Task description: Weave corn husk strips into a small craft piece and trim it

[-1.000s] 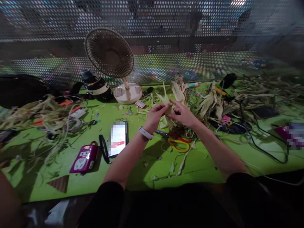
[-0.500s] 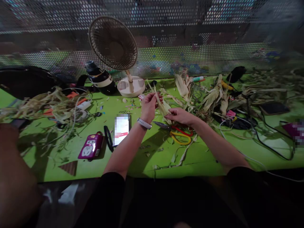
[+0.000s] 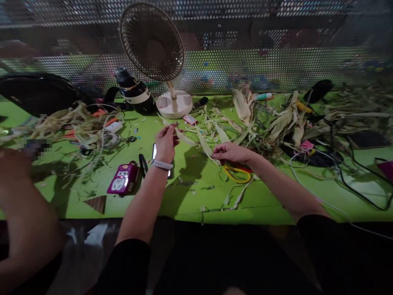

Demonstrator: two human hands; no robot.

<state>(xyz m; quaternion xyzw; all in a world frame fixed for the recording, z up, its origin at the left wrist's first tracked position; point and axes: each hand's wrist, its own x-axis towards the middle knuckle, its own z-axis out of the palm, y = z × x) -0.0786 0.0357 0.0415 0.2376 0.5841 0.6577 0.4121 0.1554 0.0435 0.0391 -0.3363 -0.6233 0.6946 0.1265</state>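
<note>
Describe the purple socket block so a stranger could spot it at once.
On the green table, find the wearer's left hand, the one with a pale wristband. Left of it and nearer the person, just beyond a flat brown triangle, sits the purple socket block. Its glossy casing and white socket face set it apart from the triangle.

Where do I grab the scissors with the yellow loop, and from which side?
Probably best by the yellow loop, coming from the near side of the table. That rounded loop sticks out toward you, while the right hand is just beyond it and the blades can't be seen clearly.
</note>
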